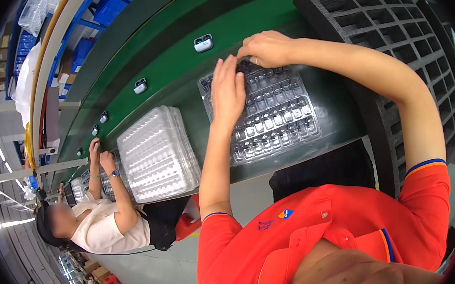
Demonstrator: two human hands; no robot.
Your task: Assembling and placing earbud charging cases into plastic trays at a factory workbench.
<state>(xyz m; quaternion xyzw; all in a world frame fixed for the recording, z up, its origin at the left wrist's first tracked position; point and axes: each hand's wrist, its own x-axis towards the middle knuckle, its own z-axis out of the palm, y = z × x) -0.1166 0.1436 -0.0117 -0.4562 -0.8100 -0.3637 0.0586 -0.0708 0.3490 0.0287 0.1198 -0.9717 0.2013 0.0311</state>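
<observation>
A clear plastic tray (268, 118) with rows of small moulded pockets lies before me on the green work surface. Small dark pieces sit in several pockets of its far rows; what they are is too small to tell. My left hand (227, 91) is open, its fingers stretched over the tray's far left part. Bent over the far edge, my right hand (269, 49) has its fingers closed near the left fingertips. Whatever its fingertips hold, if anything, is hidden. Beyond the tray stands an open earbud charging case (203, 43).
To the left is a stack of clear trays (155, 153). More earbud cases, such as this case (140, 86), stand along the green conveyor belt (171, 55). A black foam divider (368, 16) rises on the right. At far left a co-worker (110, 222) works at the same line.
</observation>
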